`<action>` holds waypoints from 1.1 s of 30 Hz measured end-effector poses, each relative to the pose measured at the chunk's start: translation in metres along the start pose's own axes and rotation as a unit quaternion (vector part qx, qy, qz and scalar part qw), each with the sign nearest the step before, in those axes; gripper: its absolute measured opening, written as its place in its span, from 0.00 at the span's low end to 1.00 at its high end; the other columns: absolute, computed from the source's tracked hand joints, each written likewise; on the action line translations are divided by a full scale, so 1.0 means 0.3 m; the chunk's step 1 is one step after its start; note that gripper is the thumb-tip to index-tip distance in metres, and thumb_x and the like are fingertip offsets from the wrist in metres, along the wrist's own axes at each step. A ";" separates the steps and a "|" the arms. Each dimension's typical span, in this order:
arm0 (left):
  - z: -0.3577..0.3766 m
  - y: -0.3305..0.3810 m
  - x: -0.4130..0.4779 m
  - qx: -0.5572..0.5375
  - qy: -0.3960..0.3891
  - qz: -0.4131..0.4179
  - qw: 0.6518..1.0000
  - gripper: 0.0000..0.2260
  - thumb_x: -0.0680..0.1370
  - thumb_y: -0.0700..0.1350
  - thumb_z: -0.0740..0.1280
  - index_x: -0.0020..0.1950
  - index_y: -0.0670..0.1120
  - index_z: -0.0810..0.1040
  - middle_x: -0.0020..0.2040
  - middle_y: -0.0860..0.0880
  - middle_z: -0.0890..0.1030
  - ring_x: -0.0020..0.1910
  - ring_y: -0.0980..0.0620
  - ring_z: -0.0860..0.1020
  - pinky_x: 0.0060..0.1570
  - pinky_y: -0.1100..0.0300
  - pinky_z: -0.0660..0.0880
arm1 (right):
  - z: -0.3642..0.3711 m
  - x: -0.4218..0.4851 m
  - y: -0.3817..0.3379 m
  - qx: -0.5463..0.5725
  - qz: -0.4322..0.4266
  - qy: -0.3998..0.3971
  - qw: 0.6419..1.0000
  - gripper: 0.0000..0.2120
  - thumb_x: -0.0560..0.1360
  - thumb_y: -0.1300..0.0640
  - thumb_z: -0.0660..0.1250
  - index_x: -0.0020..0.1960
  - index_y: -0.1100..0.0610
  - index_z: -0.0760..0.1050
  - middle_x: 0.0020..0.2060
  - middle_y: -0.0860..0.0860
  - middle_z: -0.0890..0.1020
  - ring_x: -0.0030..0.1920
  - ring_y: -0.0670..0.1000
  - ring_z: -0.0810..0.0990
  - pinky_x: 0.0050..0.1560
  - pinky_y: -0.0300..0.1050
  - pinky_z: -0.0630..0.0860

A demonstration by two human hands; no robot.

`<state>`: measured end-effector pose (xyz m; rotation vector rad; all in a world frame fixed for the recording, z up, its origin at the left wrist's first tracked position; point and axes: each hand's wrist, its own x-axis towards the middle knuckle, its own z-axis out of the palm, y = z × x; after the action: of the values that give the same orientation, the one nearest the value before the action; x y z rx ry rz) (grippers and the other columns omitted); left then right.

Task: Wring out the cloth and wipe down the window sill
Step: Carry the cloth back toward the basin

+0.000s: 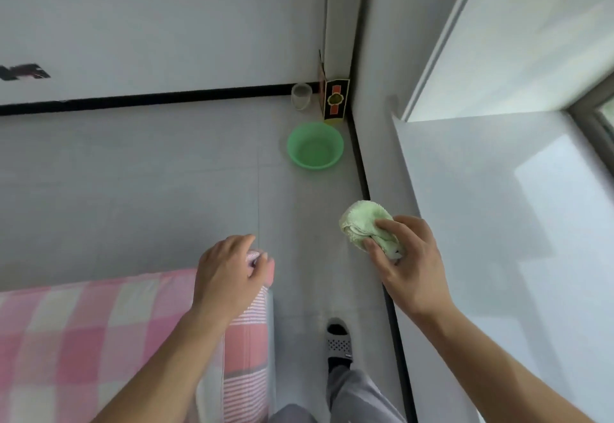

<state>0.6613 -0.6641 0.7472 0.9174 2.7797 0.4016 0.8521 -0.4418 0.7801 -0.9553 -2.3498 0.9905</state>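
Floor [133,190]: pale grey tiles stretch ahead of both hands; a black skirting strip runs where they meet the wall
Right hand [412,263]: I see thumb and fingers curled round the near end of the cloth [362,223]; it is held in the air over the floor's edge, just beside the window sill [465,190]
Cloth: light green, bunched into a wad; it sticks out ahead and left of the right hand
Left hand [226,269]: fingers loosely curled, holding nothing I can make out; whether it touches the bed corner below I cannot tell
Window sill: white slab right of the right hand
Basin [315,146]: green, on the floor well ahead of the right hand
Cup [301,96] and box [336,100]: beyond the basin, against the wall
Bedding [83,339]: pink check, under and left of the left hand
Slipper [339,343]: grey, between my two forearms
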 end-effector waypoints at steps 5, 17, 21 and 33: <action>-0.062 -0.107 0.343 0.017 -0.009 -0.020 1.000 0.23 0.75 0.57 0.57 0.59 0.43 0.80 0.53 0.44 0.84 0.52 0.40 0.81 0.53 0.48 0.76 | 0.155 0.425 -0.054 -0.017 -0.009 -0.022 1.000 0.15 0.73 0.50 0.74 0.58 0.52 0.80 0.56 0.48 0.75 0.57 0.54 0.75 0.58 0.53 0.76; -0.134 -0.231 1.288 0.038 -0.043 0.065 0.996 0.24 0.76 0.59 0.54 0.62 0.46 0.77 0.55 0.47 0.82 0.53 0.43 0.79 0.58 0.49 0.72 | 0.554 1.242 -0.132 -0.028 0.034 0.005 0.999 0.16 0.72 0.51 0.74 0.58 0.55 0.81 0.56 0.50 0.76 0.58 0.53 0.75 0.58 0.54 0.76; -0.104 -0.189 1.618 0.054 -0.062 0.116 0.990 0.23 0.77 0.59 0.55 0.62 0.46 0.77 0.54 0.47 0.82 0.52 0.43 0.80 0.57 0.49 0.72 | 0.643 1.453 -0.104 -0.020 0.065 0.021 0.997 0.15 0.72 0.51 0.75 0.57 0.53 0.81 0.56 0.49 0.76 0.58 0.53 0.75 0.56 0.50 0.76; 0.247 -0.066 2.450 0.065 -0.199 0.233 0.950 0.24 0.77 0.59 0.54 0.65 0.46 0.74 0.59 0.47 0.81 0.58 0.44 0.79 0.59 0.49 0.72 | 0.963 1.932 0.217 -0.026 0.238 0.037 0.970 0.16 0.70 0.50 0.75 0.57 0.50 0.81 0.57 0.46 0.75 0.58 0.53 0.75 0.52 0.49 0.77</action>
<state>0.0876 -0.2205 0.6039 1.5043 2.2295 0.0770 0.3152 -0.1194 0.6026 -1.5972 -2.1349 1.0411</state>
